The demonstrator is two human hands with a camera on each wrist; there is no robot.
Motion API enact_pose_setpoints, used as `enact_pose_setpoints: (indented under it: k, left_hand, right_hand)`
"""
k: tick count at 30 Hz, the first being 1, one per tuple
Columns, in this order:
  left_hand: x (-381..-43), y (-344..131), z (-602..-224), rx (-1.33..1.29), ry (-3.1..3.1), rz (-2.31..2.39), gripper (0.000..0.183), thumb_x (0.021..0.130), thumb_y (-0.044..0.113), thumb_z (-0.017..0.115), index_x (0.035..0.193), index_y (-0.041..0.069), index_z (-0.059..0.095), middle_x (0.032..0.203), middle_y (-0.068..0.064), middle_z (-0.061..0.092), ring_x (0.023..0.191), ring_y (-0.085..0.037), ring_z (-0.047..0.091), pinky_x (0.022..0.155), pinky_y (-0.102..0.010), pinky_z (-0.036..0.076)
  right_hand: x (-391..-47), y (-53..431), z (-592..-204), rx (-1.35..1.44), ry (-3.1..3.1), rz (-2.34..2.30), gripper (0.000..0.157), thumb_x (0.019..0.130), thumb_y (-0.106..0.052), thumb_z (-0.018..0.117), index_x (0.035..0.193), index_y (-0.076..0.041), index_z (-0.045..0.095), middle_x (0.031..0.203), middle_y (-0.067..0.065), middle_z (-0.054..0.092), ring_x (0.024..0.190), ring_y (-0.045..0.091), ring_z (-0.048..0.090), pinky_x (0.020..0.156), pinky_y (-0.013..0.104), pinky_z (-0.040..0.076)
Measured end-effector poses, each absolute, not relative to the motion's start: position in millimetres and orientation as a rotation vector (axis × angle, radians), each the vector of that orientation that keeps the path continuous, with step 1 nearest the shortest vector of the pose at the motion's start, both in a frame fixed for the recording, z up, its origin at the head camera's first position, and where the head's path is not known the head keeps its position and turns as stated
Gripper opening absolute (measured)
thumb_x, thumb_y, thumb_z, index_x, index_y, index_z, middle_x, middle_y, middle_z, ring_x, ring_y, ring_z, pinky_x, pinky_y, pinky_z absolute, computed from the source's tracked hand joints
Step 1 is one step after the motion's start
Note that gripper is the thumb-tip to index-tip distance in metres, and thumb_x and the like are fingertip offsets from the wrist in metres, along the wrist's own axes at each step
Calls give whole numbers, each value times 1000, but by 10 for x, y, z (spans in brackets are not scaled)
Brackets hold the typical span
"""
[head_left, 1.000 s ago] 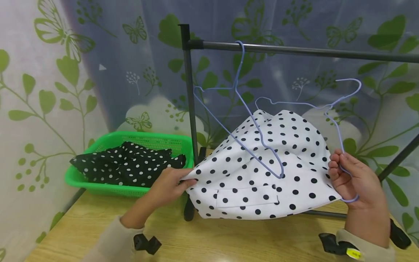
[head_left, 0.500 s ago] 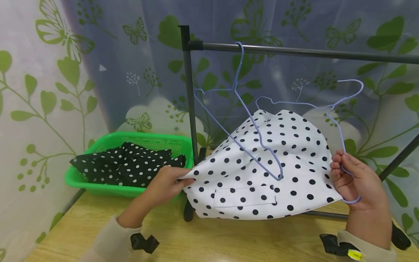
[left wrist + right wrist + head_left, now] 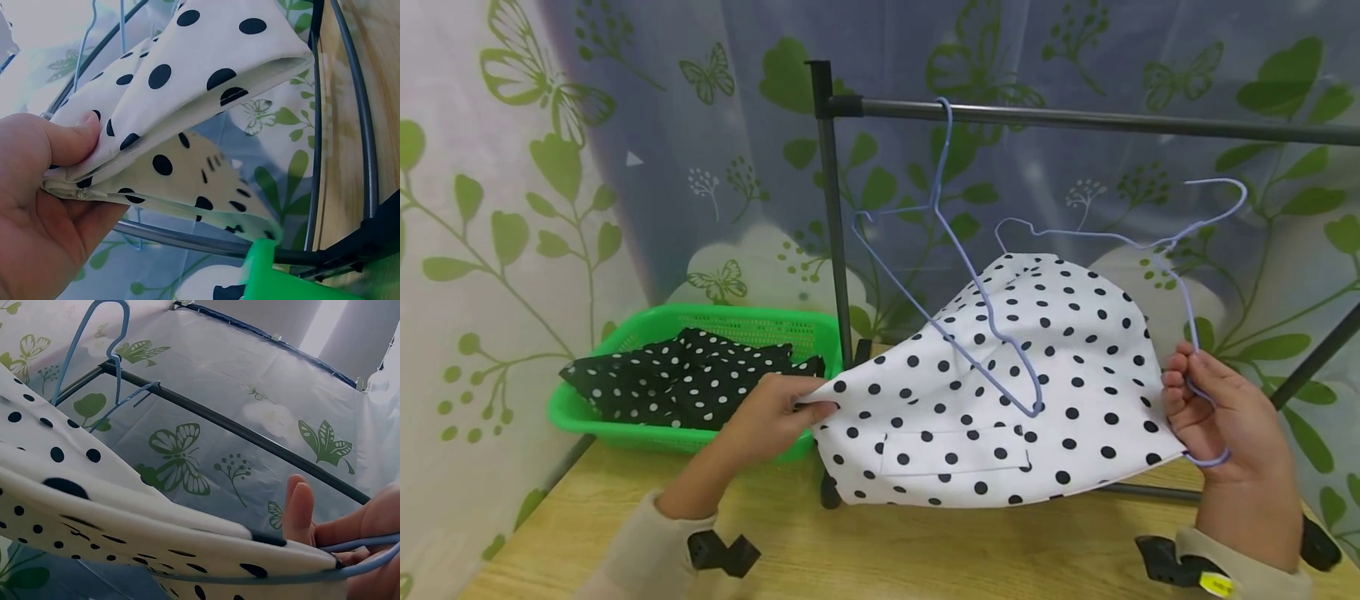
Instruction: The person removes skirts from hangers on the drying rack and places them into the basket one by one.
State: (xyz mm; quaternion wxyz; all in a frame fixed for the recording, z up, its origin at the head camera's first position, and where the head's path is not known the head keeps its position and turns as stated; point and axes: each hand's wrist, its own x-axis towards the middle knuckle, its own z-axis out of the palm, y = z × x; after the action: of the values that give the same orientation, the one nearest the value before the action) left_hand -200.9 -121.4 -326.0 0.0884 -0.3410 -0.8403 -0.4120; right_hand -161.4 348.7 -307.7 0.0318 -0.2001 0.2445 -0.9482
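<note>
A white garment with black dots is spread between the two hands. The left hand pinches its left edge, thumb on top. In the left wrist view, the garment's folded layers part into an opening beyond the thumb. At the right, the right hand holds the lower corner of a lilac wire hanger, close against the garment's edge. The far shoulder of this hanger reaches behind the garment's top, and part of it is hidden by cloth. The right wrist view shows the hanger wire passing through the fingers.
A second lilac hanger hangs from the dark rack rail and overlaps the garment in the head view. Left of the rack post, a green basket holds a black garment with white dots. Below lies the wooden table.
The left hand has drawn the garment's edge a little to the left. The right hand and its hanger have shifted slightly right. The hanger on the rail has turned slightly.
</note>
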Motion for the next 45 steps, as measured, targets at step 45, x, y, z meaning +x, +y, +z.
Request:
enact_pose_setpoints:
  k: [45]
  left_hand:
    - [-2394,-1336,-2070,-845,-1672,-583,27,77,-18,56,90,-4,75,87,-18,72,79,-34,68,66,-46,55]
  right_hand:
    - [-1631,3172,-2995,-647,1236,-2941,27,103,-1,37,114,9,59,95,18,66,82,26,69,72,29,58]
